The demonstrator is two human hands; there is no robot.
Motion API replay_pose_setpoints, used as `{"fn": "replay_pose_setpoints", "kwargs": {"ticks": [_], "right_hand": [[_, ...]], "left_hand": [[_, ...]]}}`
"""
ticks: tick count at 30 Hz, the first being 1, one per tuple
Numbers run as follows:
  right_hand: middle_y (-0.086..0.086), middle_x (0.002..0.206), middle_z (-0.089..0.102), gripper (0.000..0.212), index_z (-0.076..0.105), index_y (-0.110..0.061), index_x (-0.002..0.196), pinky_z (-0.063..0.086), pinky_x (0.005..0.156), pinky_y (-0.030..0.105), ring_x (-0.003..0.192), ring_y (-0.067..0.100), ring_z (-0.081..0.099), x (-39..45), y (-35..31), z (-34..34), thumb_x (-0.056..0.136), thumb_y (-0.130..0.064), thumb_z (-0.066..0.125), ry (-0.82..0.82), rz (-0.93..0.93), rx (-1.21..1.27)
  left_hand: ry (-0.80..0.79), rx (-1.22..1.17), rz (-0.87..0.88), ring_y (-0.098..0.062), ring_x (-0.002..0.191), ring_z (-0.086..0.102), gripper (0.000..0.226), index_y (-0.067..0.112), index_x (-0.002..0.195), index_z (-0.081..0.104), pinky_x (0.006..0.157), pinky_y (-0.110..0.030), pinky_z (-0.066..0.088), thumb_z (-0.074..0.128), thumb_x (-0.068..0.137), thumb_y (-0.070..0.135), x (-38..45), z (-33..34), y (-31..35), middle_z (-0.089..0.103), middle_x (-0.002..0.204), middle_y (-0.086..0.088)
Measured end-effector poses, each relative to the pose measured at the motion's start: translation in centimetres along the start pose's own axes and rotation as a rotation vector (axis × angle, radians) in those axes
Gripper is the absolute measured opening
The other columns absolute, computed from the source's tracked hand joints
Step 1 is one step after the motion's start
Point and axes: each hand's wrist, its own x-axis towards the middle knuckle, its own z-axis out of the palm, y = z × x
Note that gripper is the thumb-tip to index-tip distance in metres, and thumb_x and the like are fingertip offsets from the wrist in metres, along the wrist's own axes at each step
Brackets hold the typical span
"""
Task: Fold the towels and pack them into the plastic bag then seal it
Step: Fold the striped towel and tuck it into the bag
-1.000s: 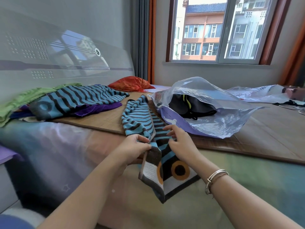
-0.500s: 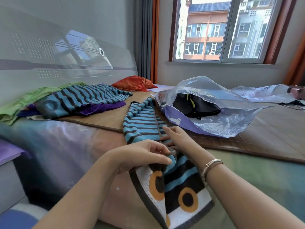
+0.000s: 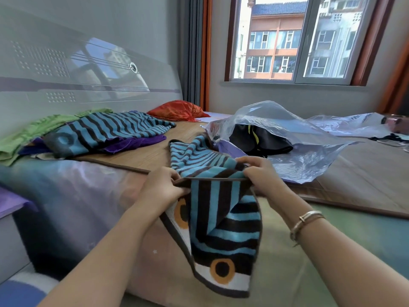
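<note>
Currently we see both hands grasping one striped towel at the near edge of the bed. The left hand pinches the towel's fold line at its left end, fingers curled round the cloth. The right hand pinches the same fold line at its right end. Between the hands the fold runs roughly level. The towel's near part hangs down over the bed edge and shows orange circles on a white band; its far part lies on the woven mat.

Just behind the towel we find the clear plastic bag, lying on the mat with a black item inside it. At the left, against the headboard, lies a pile of more towels: striped on top, purple and green beneath. A bracelet circles the right wrist.
</note>
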Motion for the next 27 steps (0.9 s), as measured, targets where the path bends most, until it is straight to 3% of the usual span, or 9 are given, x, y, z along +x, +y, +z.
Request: {"fn": "replay_pose_setpoints", "kwargs": {"ticks": [4, 6, 8, 10, 12, 15, 20, 24, 27], "right_hand": [[-0.008, 0.048, 0.055, 0.049, 0.063, -0.017, 0.047, 0.035, 0.044, 0.013, 0.048, 0.009, 0.047, -1.0, -0.5, -2.0, 0.068, 0.017, 0.033, -0.131, -0.099, -0.118], [-0.010, 0.052, 0.053, 0.032, 0.056, -0.017, 0.041, 0.035, 0.051, 0.013, 0.054, 0.007, 0.048, -1.5, -0.6, -2.4, 0.056, 0.004, 0.036, -0.162, -0.113, -0.127], [0.002, 0.060, 0.059, 0.024, 0.051, -0.016, 0.038, 0.041, 0.057, 0.016, 0.058, 0.010, 0.055, -1.7, -0.2, -2.7, 0.046, -0.002, 0.034, -0.237, -0.067, -0.073], [0.011, 0.062, 0.055, 0.016, 0.047, -0.016, 0.041, 0.039, 0.052, 0.019, 0.054, 0.014, 0.048, -1.7, -0.2, -3.0, 0.046, -0.006, 0.036, -0.300, -0.002, -0.132], [0.002, 0.053, 0.042, 0.008, 0.043, -0.019, 0.044, 0.028, 0.046, 0.021, 0.048, 0.013, 0.033, -1.7, 0.0, -3.3, 0.052, -0.016, 0.045, -0.259, 0.082, -0.310], [-0.003, 0.056, 0.051, 0.027, 0.052, -0.015, 0.059, 0.036, 0.056, 0.027, 0.053, 0.014, 0.045, -0.3, 2.1, -3.3, 0.083, -0.028, 0.052, -0.104, 0.089, -0.569], [0.011, 0.080, 0.072, 0.037, 0.062, -0.004, 0.078, 0.050, 0.077, 0.033, 0.080, 0.024, 0.067, 1.8, 4.0, -0.9, 0.090, -0.039, 0.056, 0.019, 0.037, -0.658], [0.004, 0.080, 0.059, 0.040, 0.047, -0.015, 0.070, 0.040, 0.063, 0.032, 0.085, 0.027, 0.059, 3.2, 4.4, 1.4, 0.085, -0.047, 0.063, 0.016, 0.072, -0.856], [0.010, 0.101, 0.060, 0.022, 0.047, -0.017, 0.076, 0.038, 0.074, 0.031, 0.105, 0.033, 0.055, 3.7, 4.3, 2.4, 0.082, -0.029, 0.064, 0.042, 0.029, -0.892]], "left_hand": [[0.036, -0.238, 0.198, -0.007, 0.093, 0.060, 0.015, 0.023, 0.068, 0.070, 0.079, -0.029, 0.047, 0.083, 0.072, 0.031, 0.6, 0.2, 0.6, 0.064, 0.097, 0.007], [-0.101, -0.341, 0.294, 0.003, 0.114, 0.052, 0.012, 0.022, 0.071, 0.074, 0.098, -0.027, 0.043, 0.083, 0.073, 0.029, 0.8, 0.7, 1.1, 0.058, 0.122, 0.013], [-0.259, -0.361, 0.332, 0.015, 0.116, 0.046, 0.012, 0.015, 0.080, 0.076, 0.096, -0.013, 0.040, 0.079, 0.078, 0.027, 0.5, 1.3, 1.8, 0.053, 0.132, 0.018], [-0.371, -0.329, 0.325, 0.012, 0.112, 0.053, 0.015, 0.015, 0.093, 0.076, 0.092, -0.009, 0.041, 0.074, 0.083, 0.025, 0.5, 2.3, 2.0, 0.060, 0.126, 0.017], [-0.447, -0.277, 0.291, -0.003, 0.101, 0.064, 0.017, 0.016, 0.098, 0.074, 0.095, -0.023, 0.048, 0.070, 0.087, 0.027, 0.4, 3.7, 1.8, 0.071, 0.108, 0.007], [-0.452, -0.200, 0.254, -0.018, 0.096, 0.065, 0.023, 0.009, 0.095, 0.069, 0.094, -0.041, 0.050, 0.067, 0.089, 0.030, 0.6, 5.5, 1.2, 0.070, 0.099, -0.006], [-0.449, -0.208, 0.230, 0.000, 0.061, 0.052, 0.024, 0.016, 0.069, 0.058, 0.059, -0.014, 0.041, 0.068, 0.088, 0.028, 0.9, 6.1, 1.3, 0.055, 0.065, 0.010], [-0.410, -0.195, 0.206, -0.004, 0.057, 0.045, 0.034, 0.020, 0.058, 0.053, 0.059, -0.022, 0.035, 0.076, 0.080, 0.031, 1.2, 5.9, 0.6, 0.047, 0.057, 0.013], [-0.226, -0.106, 0.184, -0.009, 0.061, 0.045, 0.044, 0.017, 0.056, 0.049, 0.057, -0.025, 0.033, 0.081, 0.071, 0.042, 1.3, 5.5, 0.3, 0.049, 0.062, 0.005]]}}
